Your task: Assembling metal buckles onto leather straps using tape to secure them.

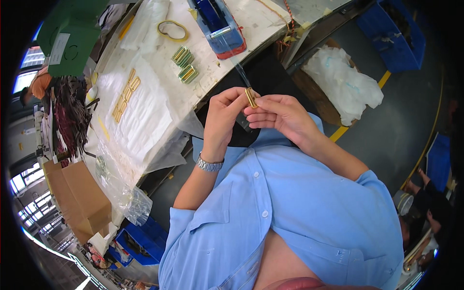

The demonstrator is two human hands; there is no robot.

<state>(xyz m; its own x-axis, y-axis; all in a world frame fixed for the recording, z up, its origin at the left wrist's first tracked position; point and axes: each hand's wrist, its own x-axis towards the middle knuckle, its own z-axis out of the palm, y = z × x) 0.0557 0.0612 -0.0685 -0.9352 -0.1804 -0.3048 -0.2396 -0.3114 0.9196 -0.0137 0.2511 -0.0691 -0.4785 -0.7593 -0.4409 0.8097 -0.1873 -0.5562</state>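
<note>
Between the fingertips of my two hands, in front of my chest, is a small shiny gold metal buckle [251, 97]. My left hand [225, 112] pinches it from the left, thumb and index finger closed on it. My right hand [282, 116] grips its other side, the remaining fingers curled below. A clear strip of tape [240, 70] stretches from the blue tape dispenser [225, 44] on the table edge down to the buckle. Left of the dispenser lie two small stacks of gold buckles [185, 65], greenish around their sides. More gold buckles [126, 95] lie in a row on white sheeting [145, 104].
A yellow tape roll [172, 30] lies on the white worktable [212, 72]. A cardboard box [79, 200] stands at left, a green box [67, 41] at far left. White plastic wrap [343, 82] fills a carton at right. A blue bin [394, 36] sits on the floor.
</note>
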